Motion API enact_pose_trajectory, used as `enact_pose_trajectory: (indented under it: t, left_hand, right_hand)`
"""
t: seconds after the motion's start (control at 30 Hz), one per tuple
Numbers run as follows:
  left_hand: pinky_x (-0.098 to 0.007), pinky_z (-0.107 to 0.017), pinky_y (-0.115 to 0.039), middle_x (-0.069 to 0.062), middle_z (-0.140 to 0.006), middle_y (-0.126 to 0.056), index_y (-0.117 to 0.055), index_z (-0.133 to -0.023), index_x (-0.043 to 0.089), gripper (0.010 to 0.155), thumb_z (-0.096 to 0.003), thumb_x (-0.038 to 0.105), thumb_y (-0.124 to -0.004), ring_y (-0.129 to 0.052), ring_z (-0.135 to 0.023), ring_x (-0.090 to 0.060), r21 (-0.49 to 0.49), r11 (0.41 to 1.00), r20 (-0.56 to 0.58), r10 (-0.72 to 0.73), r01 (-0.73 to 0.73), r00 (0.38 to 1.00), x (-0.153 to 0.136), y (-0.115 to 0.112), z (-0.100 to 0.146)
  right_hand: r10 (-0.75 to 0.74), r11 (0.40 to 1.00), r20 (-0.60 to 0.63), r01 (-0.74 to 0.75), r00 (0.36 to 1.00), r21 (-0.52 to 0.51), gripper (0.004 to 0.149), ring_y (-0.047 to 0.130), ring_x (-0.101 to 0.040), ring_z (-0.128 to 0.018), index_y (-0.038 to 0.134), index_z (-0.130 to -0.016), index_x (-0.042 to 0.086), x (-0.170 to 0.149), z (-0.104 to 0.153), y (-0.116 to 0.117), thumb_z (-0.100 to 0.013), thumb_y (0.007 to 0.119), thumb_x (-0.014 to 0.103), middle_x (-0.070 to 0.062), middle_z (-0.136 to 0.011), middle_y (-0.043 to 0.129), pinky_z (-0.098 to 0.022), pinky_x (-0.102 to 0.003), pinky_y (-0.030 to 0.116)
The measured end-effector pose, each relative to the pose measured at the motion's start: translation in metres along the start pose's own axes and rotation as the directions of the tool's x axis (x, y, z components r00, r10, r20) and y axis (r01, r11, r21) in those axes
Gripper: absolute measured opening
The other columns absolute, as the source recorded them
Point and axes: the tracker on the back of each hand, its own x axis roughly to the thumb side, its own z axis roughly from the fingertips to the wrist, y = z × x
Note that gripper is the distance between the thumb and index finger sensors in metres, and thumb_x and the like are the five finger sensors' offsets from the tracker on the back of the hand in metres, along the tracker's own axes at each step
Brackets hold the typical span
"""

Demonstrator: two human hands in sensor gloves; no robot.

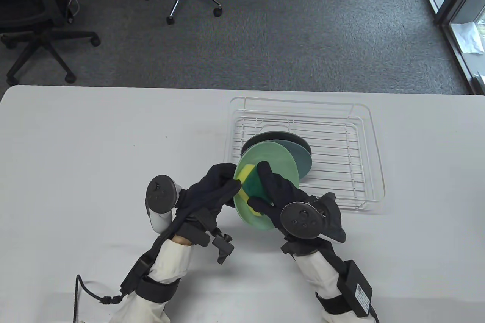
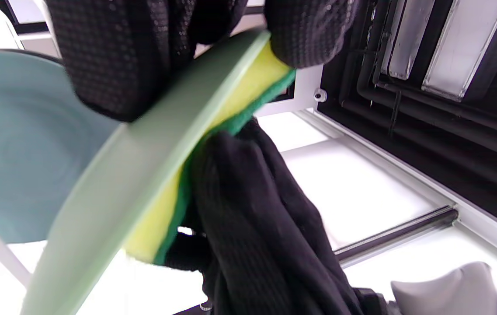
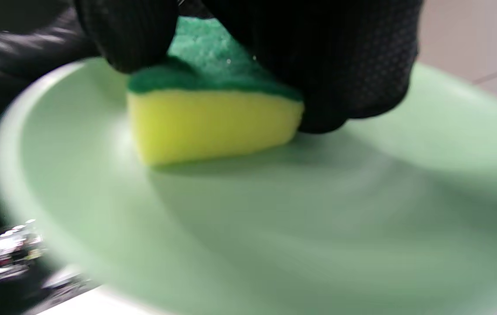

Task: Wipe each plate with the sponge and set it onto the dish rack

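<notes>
Table view: light green plate [image 1: 265,171] tilted on edge above the tabletop [image 1: 94,149], just in front of the rack [image 1: 363,156]. Left hand [image 1: 212,194] grips its rim, fingers curled round the edge. Right hand [image 1: 282,194] holds the sponge [image 1: 252,186], yellow side pressed on the plate face, fingers curled on the green top. Two darker plates [image 1: 299,152] stand in the rack behind.

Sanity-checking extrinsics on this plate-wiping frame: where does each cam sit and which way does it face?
Table view: overhead, looking down; dish rack, both gloved hands, trackers and sleeves show.
Left wrist view: under the left hand, looking up along the light green plate; left fingers show.
Right wrist view: close above the plate's face; right hand on the sponge.
Shared: plate and sponge appear in all three.
</notes>
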Motion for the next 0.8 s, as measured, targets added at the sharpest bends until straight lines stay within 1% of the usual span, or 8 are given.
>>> enact_pose_trajectory:
  t: [0.07, 0.13, 0.23, 0.37, 0.53, 0.63, 0.73, 0.8]
  left_hand:
    - [-0.036, -0.040, -0.095, -0.037, -0.090, -0.082, -0.065, -0.100, -0.006, 0.060, -0.0562, 0.033, -0.077, -0.098, -0.066, -0.047, -0.013, 1.000, 0.001, -0.019, 0.019, 1.000, 0.000, -0.003, 0.000]
    - [-0.036, -0.040, -0.096, -0.037, -0.090, -0.082, -0.066, -0.100, -0.005, 0.060, -0.0559, 0.033, -0.078, -0.098, -0.067, -0.047, -0.024, 0.999, 0.003, -0.039, 0.039, 0.999, 0.001, -0.005, -0.001]
    - [-0.037, -0.040, -0.096, -0.037, -0.089, -0.082, -0.066, -0.099, -0.005, 0.059, -0.0557, 0.032, -0.079, -0.098, -0.067, -0.047, -0.015, 0.999, -0.001, -0.046, 0.046, 0.999, 0.000, -0.005, -0.001]
    - [-0.037, -0.040, -0.096, -0.037, -0.089, -0.082, -0.066, -0.099, -0.006, 0.058, -0.0555, 0.031, -0.080, -0.098, -0.066, -0.048, 0.053, 0.999, -0.037, -0.006, 0.008, 0.999, -0.003, 0.000, 0.000]
    - [-0.037, -0.040, -0.096, -0.038, -0.089, -0.081, -0.064, -0.099, -0.007, 0.059, -0.0556, 0.031, -0.079, -0.098, -0.066, -0.048, 0.135, 0.990, -0.081, 0.046, -0.035, 0.996, -0.010, 0.011, 0.002]
    - [-0.037, -0.041, -0.096, -0.038, -0.089, -0.080, -0.063, -0.099, -0.008, 0.060, -0.0559, 0.031, -0.079, -0.097, -0.067, -0.048, 0.158, 0.986, -0.099, 0.062, -0.045, 0.993, -0.014, 0.014, 0.003]
    - [-0.037, -0.041, -0.096, -0.038, -0.089, -0.080, -0.063, -0.099, -0.008, 0.060, -0.0561, 0.031, -0.079, -0.097, -0.067, -0.048, 0.168, 0.985, -0.115, 0.063, -0.043, 0.991, -0.017, 0.016, 0.002]
    - [-0.037, -0.041, -0.096, -0.038, -0.089, -0.080, -0.062, -0.099, -0.009, 0.061, -0.0564, 0.032, -0.078, -0.097, -0.066, -0.048, 0.170, 0.984, -0.137, 0.083, -0.059, 0.987, -0.021, 0.018, 0.002]
  right_hand:
    - [0.038, 0.998, -0.029, -0.039, 0.999, -0.049, 0.075, 0.090, -0.042, -0.068, 0.049, -0.113, -0.006, -0.006, 0.000, 0.002, -0.059, 0.070, 0.041, -0.030, -0.092, 0.079, -0.048, -0.046, 0.083]
    - [0.050, 0.998, -0.063, -0.053, 0.997, -0.042, 0.075, 0.089, -0.043, -0.068, 0.048, -0.113, -0.007, -0.015, -0.001, 0.004, -0.059, 0.070, 0.040, -0.031, -0.092, 0.079, -0.048, -0.047, 0.083]
    - [0.048, 0.999, -0.109, -0.045, 0.993, 0.028, 0.075, 0.084, -0.048, -0.075, 0.044, -0.114, -0.006, -0.028, -0.003, 0.007, -0.058, 0.072, 0.036, -0.034, -0.097, 0.074, -0.052, -0.051, 0.080]
    - [0.051, 0.991, -0.117, -0.035, 0.992, 0.133, 0.077, 0.081, -0.051, -0.078, 0.042, -0.114, -0.006, -0.037, -0.005, 0.013, -0.058, 0.074, 0.035, -0.035, -0.099, 0.071, -0.055, -0.054, 0.078]
    - [-0.008, 0.959, -0.052, 0.023, 0.999, 0.284, 0.080, 0.079, -0.052, -0.080, 0.040, -0.115, -0.006, -0.025, -0.008, 0.020, -0.057, 0.076, 0.037, -0.036, -0.101, 0.069, -0.057, -0.055, 0.076]
    - [-0.004, 0.954, -0.014, 0.008, 1.000, 0.301, 0.081, 0.079, -0.052, -0.080, 0.040, -0.115, -0.006, -0.014, -0.009, 0.023, -0.057, 0.076, 0.036, -0.035, -0.100, 0.069, -0.057, -0.055, 0.076]
    - [-0.090, 0.946, 0.032, 0.076, 0.995, 0.315, 0.080, 0.080, -0.050, -0.078, 0.041, -0.115, -0.006, -0.007, -0.009, 0.023, -0.056, 0.076, 0.037, -0.035, -0.099, 0.071, -0.056, -0.053, 0.077]
    - [-0.237, 0.921, 0.044, 0.210, 0.970, 0.329, 0.079, 0.081, -0.049, -0.077, 0.043, -0.115, -0.005, -0.008, -0.009, 0.022, -0.057, 0.075, 0.037, -0.034, -0.099, 0.071, -0.056, -0.052, 0.078]
